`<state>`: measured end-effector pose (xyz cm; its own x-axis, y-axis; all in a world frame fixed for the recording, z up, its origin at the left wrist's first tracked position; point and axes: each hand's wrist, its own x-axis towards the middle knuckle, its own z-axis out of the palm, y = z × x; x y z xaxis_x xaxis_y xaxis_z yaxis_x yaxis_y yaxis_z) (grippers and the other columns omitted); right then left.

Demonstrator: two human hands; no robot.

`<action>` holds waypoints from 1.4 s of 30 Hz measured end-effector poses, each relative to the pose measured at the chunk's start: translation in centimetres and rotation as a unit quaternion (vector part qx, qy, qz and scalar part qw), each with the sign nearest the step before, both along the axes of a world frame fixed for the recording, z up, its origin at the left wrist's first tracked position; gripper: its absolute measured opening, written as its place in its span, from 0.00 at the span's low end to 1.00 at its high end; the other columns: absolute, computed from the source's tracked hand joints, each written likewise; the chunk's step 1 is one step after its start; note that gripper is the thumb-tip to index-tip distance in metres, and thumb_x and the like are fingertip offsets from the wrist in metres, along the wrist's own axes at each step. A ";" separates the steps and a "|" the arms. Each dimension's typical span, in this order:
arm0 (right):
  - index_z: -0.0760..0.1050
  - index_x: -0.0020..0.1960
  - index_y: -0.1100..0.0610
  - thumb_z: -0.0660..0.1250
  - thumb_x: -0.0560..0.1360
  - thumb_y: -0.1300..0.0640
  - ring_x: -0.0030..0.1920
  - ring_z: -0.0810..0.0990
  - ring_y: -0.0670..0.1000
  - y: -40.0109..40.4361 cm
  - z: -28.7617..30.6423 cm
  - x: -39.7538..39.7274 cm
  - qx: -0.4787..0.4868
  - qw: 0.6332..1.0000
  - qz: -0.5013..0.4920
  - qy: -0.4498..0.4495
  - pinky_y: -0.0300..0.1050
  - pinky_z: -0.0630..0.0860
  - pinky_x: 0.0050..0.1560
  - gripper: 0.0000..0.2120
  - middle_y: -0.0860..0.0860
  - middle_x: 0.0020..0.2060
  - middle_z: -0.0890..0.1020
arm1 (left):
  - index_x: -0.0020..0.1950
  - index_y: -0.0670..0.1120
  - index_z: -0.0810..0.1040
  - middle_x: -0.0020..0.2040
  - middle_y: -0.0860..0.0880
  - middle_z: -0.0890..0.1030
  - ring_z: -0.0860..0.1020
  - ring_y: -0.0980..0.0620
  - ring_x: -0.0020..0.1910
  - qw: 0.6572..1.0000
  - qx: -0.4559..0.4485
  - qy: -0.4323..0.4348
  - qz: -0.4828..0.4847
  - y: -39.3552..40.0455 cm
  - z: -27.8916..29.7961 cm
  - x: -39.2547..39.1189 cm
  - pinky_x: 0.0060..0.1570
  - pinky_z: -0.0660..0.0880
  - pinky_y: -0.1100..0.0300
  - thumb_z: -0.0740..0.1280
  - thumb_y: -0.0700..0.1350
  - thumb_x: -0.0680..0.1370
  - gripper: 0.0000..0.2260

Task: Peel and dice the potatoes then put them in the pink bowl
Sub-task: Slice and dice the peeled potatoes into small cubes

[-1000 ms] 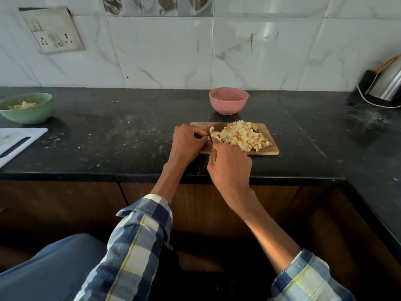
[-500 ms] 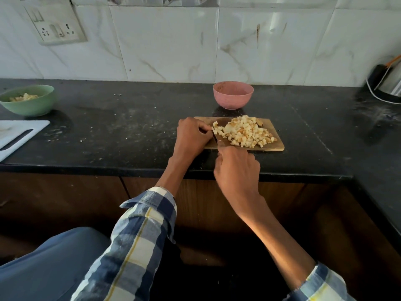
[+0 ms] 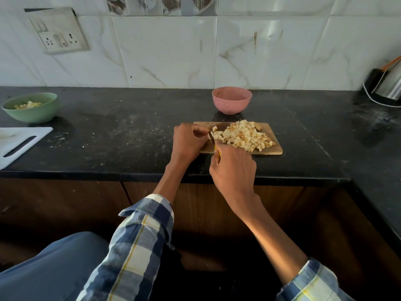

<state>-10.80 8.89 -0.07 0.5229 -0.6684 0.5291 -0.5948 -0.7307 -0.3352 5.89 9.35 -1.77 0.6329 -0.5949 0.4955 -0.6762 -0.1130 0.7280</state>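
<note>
Left hand: the left hand (image 3: 188,141) was curled at the left end of the wooden board (image 3: 273,150), knuckles up; its fingers were folded over something small that could not be made out.
Right hand: the right hand (image 3: 233,170) was clenched around a yellow-handled knife (image 3: 217,151), with its back toward the camera; only a sliver of the handle was seen at the near-left edge of the board.
Diced potato: the diced potato (image 3: 242,135) was heaped on the middle and right of the board, just right of both hands.
Pink bowl: the pink bowl (image 3: 231,100) was seen just beyond the far edge of the board, apart from it; no dice could be seen inside.
Surroundings: a green bowl (image 3: 31,107) with pale pieces and a white board (image 3: 19,141) were seen far left on the black counter (image 3: 121,131).
Change from half a second before: the hands, board and heap were found in nearly the same arrangement; the right hand was seen slightly nearer the heap.
</note>
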 end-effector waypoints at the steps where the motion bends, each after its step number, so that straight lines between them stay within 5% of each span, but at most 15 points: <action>1: 0.78 0.67 0.50 0.68 0.81 0.53 0.47 0.84 0.49 -0.1 0.0 0.2 -0.002 1.000 0.000 0.001 0.44 0.77 0.41 0.15 0.48 0.48 0.85 | 0.50 0.47 0.89 0.45 0.53 0.88 0.84 0.63 0.42 1.000 0.000 0.000 -0.001 -0.1 0.0 0.1 0.49 0.81 0.68 0.77 0.37 0.74 0.08; 10: 0.79 0.60 0.51 0.69 0.80 0.55 0.48 0.84 0.54 -1.0 -0.6 1.1 0.017 0.998 0.012 0.056 0.52 0.81 0.46 0.08 0.52 0.46 0.84 | 0.44 0.48 0.88 0.39 0.57 0.85 0.84 0.63 0.38 1.000 -0.004 0.006 -0.016 -0.2 -0.1 0.2 0.41 0.79 0.71 0.77 0.36 0.73 0.07; 27: 0.72 0.74 0.48 0.65 0.83 0.53 0.49 0.84 0.55 -0.7 -1.7 -1.4 0.007 1.000 -0.004 0.026 0.50 0.80 0.43 0.20 0.51 0.51 0.84 | 0.48 0.50 0.89 0.42 0.57 0.87 0.84 0.64 0.41 1.000 -0.001 -0.008 -0.011 -0.2 -0.2 0.2 0.48 0.82 0.65 0.79 0.40 0.74 0.06; 37: 0.76 0.71 0.47 0.65 0.83 0.53 0.43 0.84 0.51 -1.8 -1.6 -1.8 -0.008 1.000 0.014 0.019 0.43 0.71 0.37 0.17 0.48 0.46 0.84 | 0.54 0.49 0.88 0.43 0.59 0.84 0.82 0.65 0.41 0.999 0.021 -0.020 -0.028 -0.9 0.1 0.0 0.45 0.78 0.72 0.78 0.41 0.75 0.09; 42: 0.75 0.73 0.47 0.65 0.83 0.52 0.46 0.84 0.51 -2.0 -1.9 -1.9 -0.007 0.999 0.017 0.029 0.43 0.73 0.40 0.18 0.48 0.49 0.84 | 0.56 0.49 0.87 0.42 0.56 0.86 0.83 0.60 0.41 0.998 0.027 -0.011 -0.049 -1.1 -0.1 0.3 0.45 0.81 0.67 0.77 0.40 0.75 0.11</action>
